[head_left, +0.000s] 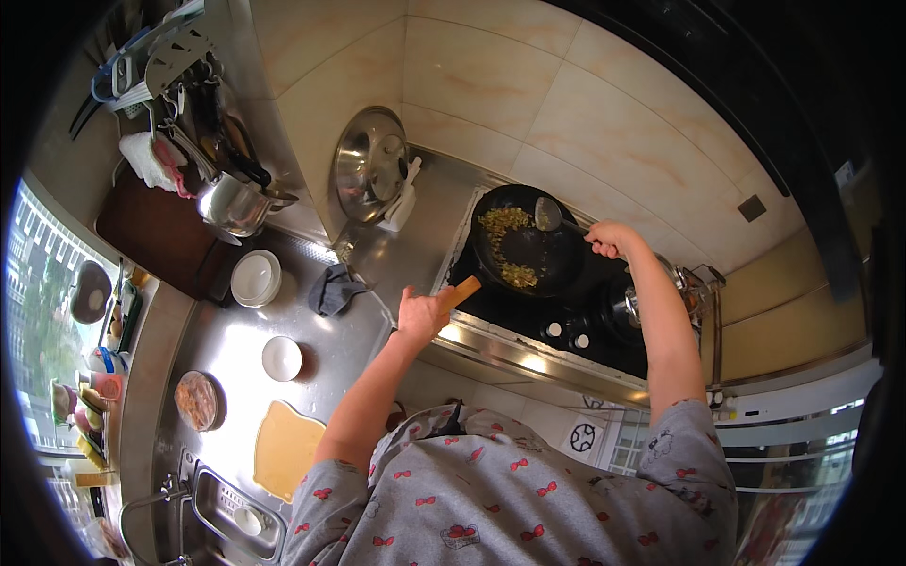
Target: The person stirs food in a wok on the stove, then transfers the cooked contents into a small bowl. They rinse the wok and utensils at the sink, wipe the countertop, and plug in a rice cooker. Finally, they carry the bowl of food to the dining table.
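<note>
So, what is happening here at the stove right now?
A person is cooking at a black stove. The left hand grips the wooden handle of a dark wok that holds chopped yellowish-green food. The right hand holds a metal spatula whose blade is inside the wok. A shiny lid leans against the tiled wall behind. On the steel counter to the left stand white bowls, a grey cloth and a yellow cutting board.
</note>
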### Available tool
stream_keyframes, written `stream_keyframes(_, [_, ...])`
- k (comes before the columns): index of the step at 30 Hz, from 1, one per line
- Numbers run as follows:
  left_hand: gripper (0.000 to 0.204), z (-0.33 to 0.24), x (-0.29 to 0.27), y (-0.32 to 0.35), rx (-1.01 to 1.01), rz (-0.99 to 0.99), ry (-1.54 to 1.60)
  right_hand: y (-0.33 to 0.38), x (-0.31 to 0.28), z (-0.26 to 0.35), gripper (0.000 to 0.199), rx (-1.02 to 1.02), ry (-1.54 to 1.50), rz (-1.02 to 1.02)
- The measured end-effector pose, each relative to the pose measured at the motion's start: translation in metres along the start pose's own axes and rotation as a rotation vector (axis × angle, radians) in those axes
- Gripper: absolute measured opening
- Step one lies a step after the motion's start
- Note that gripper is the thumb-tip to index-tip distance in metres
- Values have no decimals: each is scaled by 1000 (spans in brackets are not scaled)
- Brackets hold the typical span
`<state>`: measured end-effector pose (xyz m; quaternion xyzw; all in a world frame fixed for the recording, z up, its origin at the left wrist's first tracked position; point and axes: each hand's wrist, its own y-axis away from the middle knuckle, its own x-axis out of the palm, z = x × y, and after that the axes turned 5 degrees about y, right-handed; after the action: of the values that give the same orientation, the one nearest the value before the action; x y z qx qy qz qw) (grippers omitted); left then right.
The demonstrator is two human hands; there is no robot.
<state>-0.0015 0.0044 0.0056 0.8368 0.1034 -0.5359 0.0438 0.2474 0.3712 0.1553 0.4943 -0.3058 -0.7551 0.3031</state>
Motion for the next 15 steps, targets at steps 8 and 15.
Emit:
stream_keyframes(8, [53,6,-1,2,-16,-6,-47,37,64,27,45,-384,369,9])
stream_keyframes(15, [57,6,4,1,16,-33,-10,146,73,-24,27,-694,1320,-488])
